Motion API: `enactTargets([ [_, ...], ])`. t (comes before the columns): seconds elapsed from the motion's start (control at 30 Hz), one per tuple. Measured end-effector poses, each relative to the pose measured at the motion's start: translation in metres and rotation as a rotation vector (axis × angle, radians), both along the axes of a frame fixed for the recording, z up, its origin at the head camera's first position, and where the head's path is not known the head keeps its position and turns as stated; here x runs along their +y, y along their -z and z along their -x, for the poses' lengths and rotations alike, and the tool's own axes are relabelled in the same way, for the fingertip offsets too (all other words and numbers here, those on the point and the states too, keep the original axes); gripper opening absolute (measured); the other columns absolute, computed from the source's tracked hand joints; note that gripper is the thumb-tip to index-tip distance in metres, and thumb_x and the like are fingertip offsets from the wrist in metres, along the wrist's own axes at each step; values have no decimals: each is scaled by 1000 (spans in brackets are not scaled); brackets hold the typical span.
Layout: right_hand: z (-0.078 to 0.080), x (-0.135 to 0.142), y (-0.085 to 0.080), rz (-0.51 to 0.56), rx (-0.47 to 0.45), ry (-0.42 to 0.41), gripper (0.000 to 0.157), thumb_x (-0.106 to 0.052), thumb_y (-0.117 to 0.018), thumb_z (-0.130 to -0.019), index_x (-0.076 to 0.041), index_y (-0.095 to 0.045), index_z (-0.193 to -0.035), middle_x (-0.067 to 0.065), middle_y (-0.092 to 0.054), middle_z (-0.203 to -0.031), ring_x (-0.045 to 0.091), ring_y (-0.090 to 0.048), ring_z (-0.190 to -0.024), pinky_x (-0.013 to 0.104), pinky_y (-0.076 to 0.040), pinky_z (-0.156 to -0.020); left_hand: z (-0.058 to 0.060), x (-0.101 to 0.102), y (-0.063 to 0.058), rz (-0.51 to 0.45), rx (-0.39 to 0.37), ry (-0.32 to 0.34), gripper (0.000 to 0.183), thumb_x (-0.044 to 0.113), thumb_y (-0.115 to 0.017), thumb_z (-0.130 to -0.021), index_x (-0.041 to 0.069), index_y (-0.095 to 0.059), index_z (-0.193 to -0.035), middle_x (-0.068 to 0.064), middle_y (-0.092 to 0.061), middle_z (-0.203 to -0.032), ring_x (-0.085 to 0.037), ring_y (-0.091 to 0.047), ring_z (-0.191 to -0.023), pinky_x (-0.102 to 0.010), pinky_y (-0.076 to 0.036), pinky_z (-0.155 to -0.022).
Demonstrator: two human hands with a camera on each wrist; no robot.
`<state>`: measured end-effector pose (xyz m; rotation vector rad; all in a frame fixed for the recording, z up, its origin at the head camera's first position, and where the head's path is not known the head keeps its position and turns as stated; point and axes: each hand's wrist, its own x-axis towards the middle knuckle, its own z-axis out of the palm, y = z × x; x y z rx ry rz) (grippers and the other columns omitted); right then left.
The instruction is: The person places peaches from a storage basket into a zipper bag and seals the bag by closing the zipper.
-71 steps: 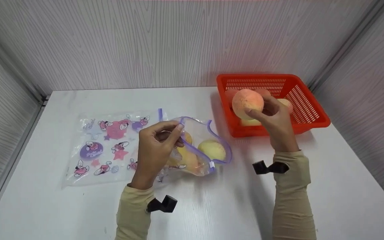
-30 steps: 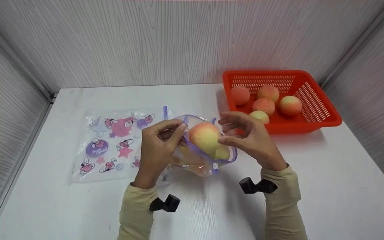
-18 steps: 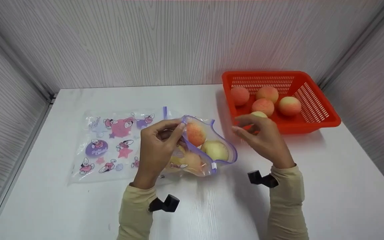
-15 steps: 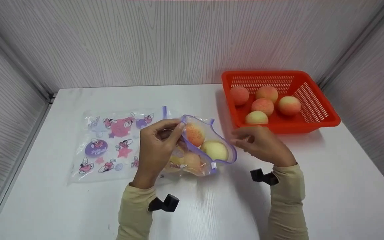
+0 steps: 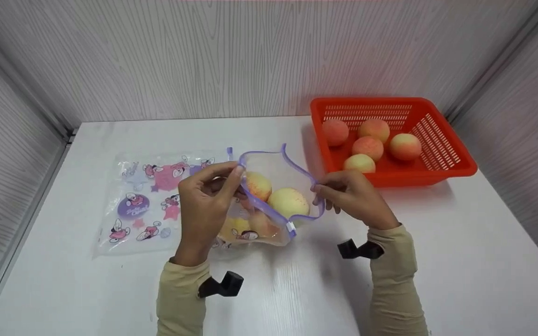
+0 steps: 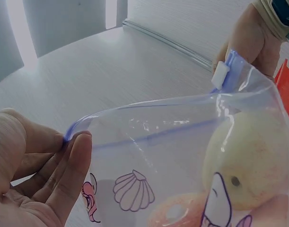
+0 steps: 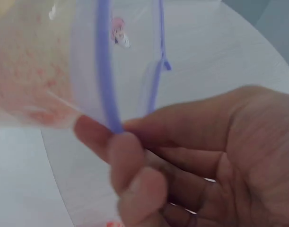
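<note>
A clear slider bag [image 5: 271,213] with purple zip edges and printed cartoon figures holds several peaches [image 5: 289,204], and its mouth is spread wide. My left hand [image 5: 203,200] pinches the left side of the mouth between thumb and fingers; the left wrist view shows the purple edge between the fingertips. On the opposite side, my right hand [image 5: 353,196] pinches the purple edge, which the right wrist view shows up close, slightly blurred. The white slider [image 5: 290,227] sits at the near corner. The lower peaches show only through the printed plastic.
A red plastic basket [image 5: 409,179] with several peaches [image 5: 405,146] stands at the back right, just beyond my right hand. Flat on the white table to the left lies another printed bag [image 5: 133,207], partly under the left hand. Panelled walls enclose the back and sides.
My right hand carried a peach from the basket into the bag and let go, then took hold of the right edge. The mouth is now spread wider, and my left hand has shifted slightly left.
</note>
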<state>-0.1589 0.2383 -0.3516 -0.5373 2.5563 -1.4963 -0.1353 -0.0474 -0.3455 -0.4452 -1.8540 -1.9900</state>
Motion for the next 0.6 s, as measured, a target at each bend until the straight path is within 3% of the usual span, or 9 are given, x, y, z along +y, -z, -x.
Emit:
enactTargets([
  [0.33, -4, -24, -4, 292, 126, 185, 10, -8, -70, -96, 0, -76, -96, 14, -71, -78, 19, -53, -60, 22, -46, -50, -5, -11, -9, -95, 35, -48, 14, -1, -70, -93, -9, -74, -105, -20, -71, -93, -30, -73, -70, -36, -63, -66],
  [0.43, -3, -25, -3, 323, 139, 209, 11, -7, -69, -96, 2, -75, -97, 15, -71, -77, 16, -51, -59, 21, -45, -50, -6, -10, -10, -82, 42, -45, 15, -1, -69, -93, -9, -73, -105, -19, -71, -94, -35, -73, -73, -37, -63, -67],
  [0.6, -2, -21, -2, 299, 118, 227, 13, -7, -69, -97, 4, -75, -100, 14, -71, -79, 16, -51, -60, 22, -45, -50, -4, -8, -8, -85, 19, -48, 15, -1, -69, -94, -8, -73, -106, -18, -71, -95, -33, -73, -74, -36, -63, -69],
])
